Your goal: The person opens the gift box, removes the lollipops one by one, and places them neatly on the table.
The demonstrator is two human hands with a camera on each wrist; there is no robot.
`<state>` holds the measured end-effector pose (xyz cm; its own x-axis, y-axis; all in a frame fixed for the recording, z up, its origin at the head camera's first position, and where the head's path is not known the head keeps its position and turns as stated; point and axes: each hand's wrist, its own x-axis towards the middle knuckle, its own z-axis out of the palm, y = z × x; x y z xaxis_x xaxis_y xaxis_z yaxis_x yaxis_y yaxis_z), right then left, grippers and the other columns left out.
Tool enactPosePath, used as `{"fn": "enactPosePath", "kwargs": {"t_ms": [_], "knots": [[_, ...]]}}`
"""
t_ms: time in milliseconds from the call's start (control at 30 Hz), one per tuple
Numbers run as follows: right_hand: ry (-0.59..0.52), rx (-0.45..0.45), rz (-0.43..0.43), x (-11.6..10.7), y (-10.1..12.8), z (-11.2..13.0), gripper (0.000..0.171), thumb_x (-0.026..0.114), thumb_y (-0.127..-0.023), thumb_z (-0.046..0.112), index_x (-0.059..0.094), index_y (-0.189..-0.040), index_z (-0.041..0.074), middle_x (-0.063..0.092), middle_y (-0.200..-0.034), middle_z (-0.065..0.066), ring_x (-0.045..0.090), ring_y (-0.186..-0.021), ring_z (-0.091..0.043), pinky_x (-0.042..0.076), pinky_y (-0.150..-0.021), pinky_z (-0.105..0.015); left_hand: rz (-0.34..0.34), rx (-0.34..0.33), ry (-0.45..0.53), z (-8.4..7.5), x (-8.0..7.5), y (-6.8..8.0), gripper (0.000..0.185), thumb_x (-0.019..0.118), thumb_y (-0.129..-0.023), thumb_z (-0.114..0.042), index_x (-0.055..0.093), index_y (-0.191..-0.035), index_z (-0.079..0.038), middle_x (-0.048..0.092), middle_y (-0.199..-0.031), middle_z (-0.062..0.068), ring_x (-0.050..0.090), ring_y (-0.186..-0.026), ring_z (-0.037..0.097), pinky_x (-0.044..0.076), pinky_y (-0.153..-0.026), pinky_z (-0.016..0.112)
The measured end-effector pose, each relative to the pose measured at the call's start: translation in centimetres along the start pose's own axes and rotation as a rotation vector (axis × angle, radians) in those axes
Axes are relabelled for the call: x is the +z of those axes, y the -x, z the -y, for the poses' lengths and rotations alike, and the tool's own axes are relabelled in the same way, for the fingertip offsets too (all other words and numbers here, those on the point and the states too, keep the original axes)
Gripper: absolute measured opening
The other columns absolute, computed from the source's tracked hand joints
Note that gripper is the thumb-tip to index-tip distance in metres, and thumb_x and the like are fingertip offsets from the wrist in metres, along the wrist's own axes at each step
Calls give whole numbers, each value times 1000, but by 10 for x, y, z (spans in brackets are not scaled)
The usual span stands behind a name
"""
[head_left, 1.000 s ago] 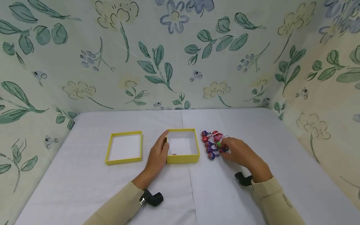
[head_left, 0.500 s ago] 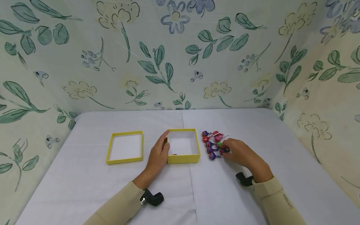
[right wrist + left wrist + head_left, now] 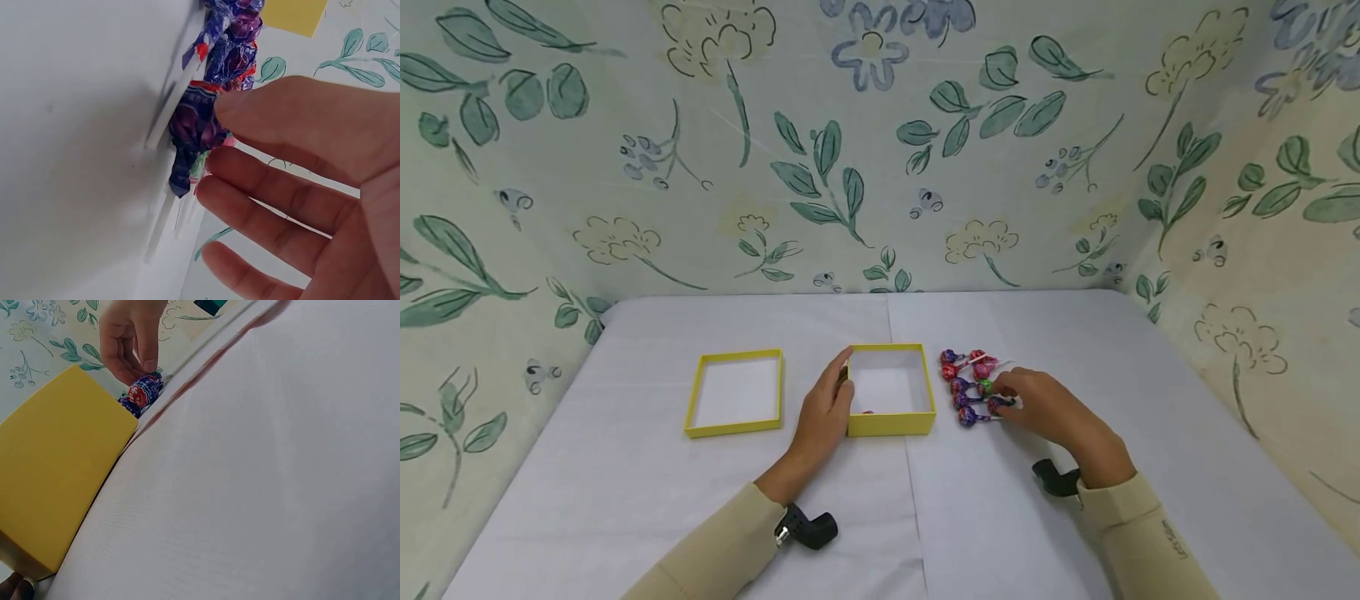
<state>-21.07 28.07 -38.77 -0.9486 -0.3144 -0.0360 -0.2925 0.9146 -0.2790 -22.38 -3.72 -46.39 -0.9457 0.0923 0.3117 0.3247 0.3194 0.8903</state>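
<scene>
My left hand point(image 3: 817, 417) rests against the left wall of an open yellow box point(image 3: 891, 426), its fingers fairly straight. A small reddish bit shows inside the box near its front wall. To the right of the box lie several wrapped lollipops point(image 3: 962, 399) in rows. My right hand point(image 3: 1045, 408) is at their near right side and pinches a purple-wrapped lollipop point(image 3: 194, 122) between thumb and index finger. Its white stick hangs free below the wrapper in the right wrist view, and the other fingers are apart from it.
A shallow yellow-rimmed lid point(image 3: 733, 429) with a white inside lies left of the box. White cloth point(image 3: 880, 517) covers the table. Floral fabric point(image 3: 880, 208) hangs behind and at both sides.
Both hands stay almost in place. The right fingers shift slightly, and more of the dark lollipop shows between them. The whole head view drifts a little.
</scene>
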Motion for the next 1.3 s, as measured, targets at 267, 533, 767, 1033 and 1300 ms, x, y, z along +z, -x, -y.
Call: {"fn": "enactPosePath", "kwargs": {"t_ms": [267,533,767,1033,1300], "knots": [[4,-6,-3,-2,0,4,26,77,-81,10,69,-105,7,67,-100,-3,63,-96,-23,54,-85,-43,6,-3,7,1,-1,0,50,39,-102,-17,34,-148,-36,38,-149,-7,43,-132,15,36,-109,39],[18,-56,-53,-2,3,9,23,77,-81,10,69,-103,8,66,-97,-3,63,-93,-22,55,-82,-41,8,20,18,-1,-1,0,50,40,-102,-16,34,-149,-32,38,-150,-5,43,-132,17,37,-108,40],[-6,-113,-82,-3,7,25,25,78,-80,10,70,-104,8,67,-99,-3,63,-95,-20,55,-83,-39,-5,34,18,1,-1,1,50,40,-102,-16,35,-149,-32,40,-149,-3,45,-131,18,38,-107,43],[-11,-148,-73,-8,4,46,26,78,-80,12,69,-104,10,68,-98,-1,63,-94,-21,55,-82,-39,1,37,19,1,-1,2,50,40,-102,-17,34,-150,-30,39,-149,-3,45,-131,18,38,-107,43],[-83,-214,-27,-15,-6,67,21,77,-82,13,70,-102,14,68,-97,2,64,-93,-19,56,-82,-37,-6,37,10,2,-1,2,49,40,-102,-17,36,-150,-26,41,-148,-3,45,-130,17,38,-107,43]]}}
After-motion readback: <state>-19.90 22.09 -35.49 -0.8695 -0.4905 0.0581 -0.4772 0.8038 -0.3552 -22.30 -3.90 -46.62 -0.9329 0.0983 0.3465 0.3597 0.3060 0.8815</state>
